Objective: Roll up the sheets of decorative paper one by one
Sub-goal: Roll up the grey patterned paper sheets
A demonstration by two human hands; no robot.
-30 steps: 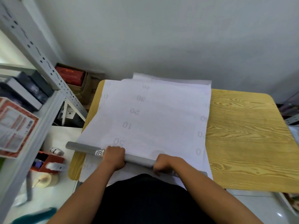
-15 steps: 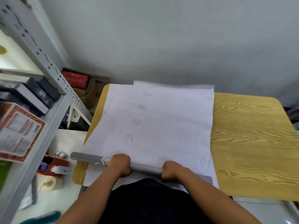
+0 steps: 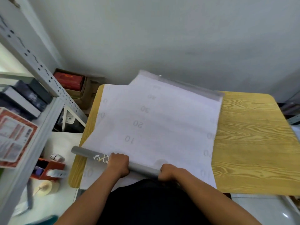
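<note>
A white sheet of decorative paper (image 3: 155,125) with faint printed numbers lies back side up on the wooden table (image 3: 253,140). Its near end is wound into a thin grey roll (image 3: 84,153) with a pale ornament showing, running slantwise from the table's left edge toward my body. My left hand (image 3: 119,163) grips the roll near its middle. My right hand (image 3: 170,172) grips it further right. The sheet's far edge (image 3: 186,86) lifts off the table and looks blurred. Another white sheet (image 3: 105,103) lies underneath.
A grey metal shelf (image 3: 37,65) with boxes stands at the left. Below it, a white surface holds a red tape dispenser (image 3: 50,169) and a tape roll (image 3: 43,187). A red box (image 3: 69,80) sits behind the table. A grey wall is beyond.
The roll has advanced up the sheet: the printed 50 is wound in. The sheet's far edge has lifted and swung off the table. My hands keep their grip.
</note>
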